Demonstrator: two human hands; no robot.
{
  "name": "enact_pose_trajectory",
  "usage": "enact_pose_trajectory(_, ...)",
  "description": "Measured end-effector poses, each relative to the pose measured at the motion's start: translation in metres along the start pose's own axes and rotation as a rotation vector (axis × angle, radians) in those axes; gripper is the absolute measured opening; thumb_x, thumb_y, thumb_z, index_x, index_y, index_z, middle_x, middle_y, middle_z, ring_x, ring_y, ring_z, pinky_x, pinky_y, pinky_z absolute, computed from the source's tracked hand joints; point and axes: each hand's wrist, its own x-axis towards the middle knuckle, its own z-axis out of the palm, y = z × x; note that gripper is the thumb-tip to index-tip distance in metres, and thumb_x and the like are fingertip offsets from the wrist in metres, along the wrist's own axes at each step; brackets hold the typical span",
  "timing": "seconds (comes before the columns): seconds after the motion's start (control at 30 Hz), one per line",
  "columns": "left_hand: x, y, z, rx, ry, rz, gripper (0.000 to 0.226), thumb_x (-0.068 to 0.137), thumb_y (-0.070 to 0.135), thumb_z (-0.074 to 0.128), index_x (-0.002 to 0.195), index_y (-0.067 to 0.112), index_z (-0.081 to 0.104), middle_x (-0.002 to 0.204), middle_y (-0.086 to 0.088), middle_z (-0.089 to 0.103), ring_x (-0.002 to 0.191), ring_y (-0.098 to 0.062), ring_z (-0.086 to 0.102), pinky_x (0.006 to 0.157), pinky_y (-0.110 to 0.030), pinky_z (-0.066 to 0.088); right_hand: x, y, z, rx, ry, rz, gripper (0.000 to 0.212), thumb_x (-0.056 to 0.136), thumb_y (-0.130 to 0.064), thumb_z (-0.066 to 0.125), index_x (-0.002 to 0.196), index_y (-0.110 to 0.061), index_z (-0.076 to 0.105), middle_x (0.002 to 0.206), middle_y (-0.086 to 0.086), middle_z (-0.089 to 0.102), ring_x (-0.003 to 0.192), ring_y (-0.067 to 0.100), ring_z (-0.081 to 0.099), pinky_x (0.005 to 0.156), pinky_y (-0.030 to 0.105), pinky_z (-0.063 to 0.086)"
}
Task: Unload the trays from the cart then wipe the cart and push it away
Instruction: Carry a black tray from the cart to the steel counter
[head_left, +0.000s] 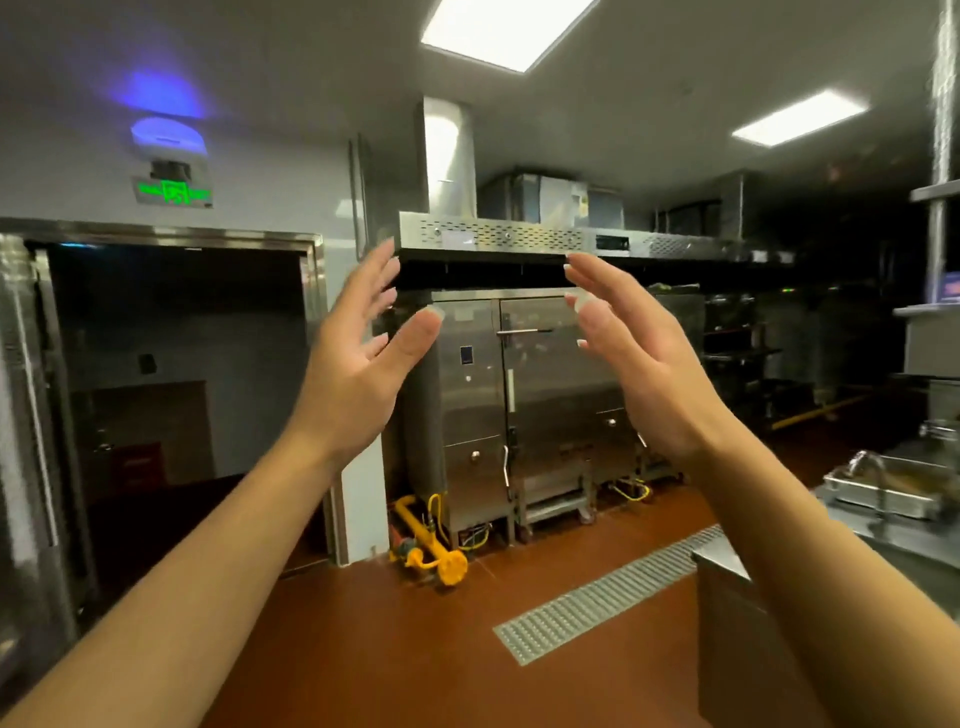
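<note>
My left hand (358, 358) and my right hand (639, 358) are raised in front of me at chest height, palms facing each other with fingers spread. Neither hand holds anything. No cart shows in this view. A metal tray (878, 493) lies on a steel counter at the right edge, well below and right of my right hand.
A steel steamer cabinet (519, 405) stands ahead under a hood (493, 239). Yellow gas piping (431, 545) runs at its base. A floor drain grate (608, 597) crosses the red floor. A dark doorway (182, 389) opens on the left. A steel counter (737, 597) juts in at the right.
</note>
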Motion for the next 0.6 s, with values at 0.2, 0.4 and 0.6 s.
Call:
enact_pose_trajectory(0.2, 0.049, -0.082, 0.128, -0.225, -0.118, 0.028, 0.090, 0.083, 0.067, 0.057, 0.160, 0.031, 0.028, 0.162, 0.009, 0.036, 0.146, -0.007, 0.038, 0.108, -0.020, 0.038, 0.011, 0.082, -0.048, -0.210, 0.074, 0.075, 0.074, 0.090, -0.067, 0.044, 0.157, -0.038, 0.033, 0.157, -0.018, 0.041, 0.138, -0.006, 0.043, 0.108, 0.028, 0.043)
enact_pose_trajectory(0.4, 0.094, -0.164, 0.274, -0.470, -0.270, 0.083, 0.095, 0.083, 0.074, 0.058, 0.160, 0.027, 0.028, 0.162, 0.004, 0.038, 0.145, -0.010, 0.041, 0.110, -0.019, 0.040, 0.014, 0.173, -0.116, -0.446, 0.206, 0.230, 0.077, 0.088, -0.069, 0.044, 0.157, -0.036, 0.033, 0.158, -0.015, 0.040, 0.138, -0.003, 0.043, 0.106, 0.028, 0.045)
enact_pose_trajectory(0.6, 0.123, -0.179, 0.453, -0.767, -0.512, 0.086, 0.092, 0.082, 0.074, 0.059, 0.159, 0.032, 0.030, 0.162, 0.006, 0.038, 0.146, -0.013, 0.041, 0.117, -0.040, 0.040, -0.016, 0.220, -0.209, -0.712, 0.458, 0.436, 0.073, 0.092, -0.068, 0.046, 0.157, -0.038, 0.032, 0.157, -0.017, 0.040, 0.138, -0.001, 0.044, 0.110, 0.035, 0.045)
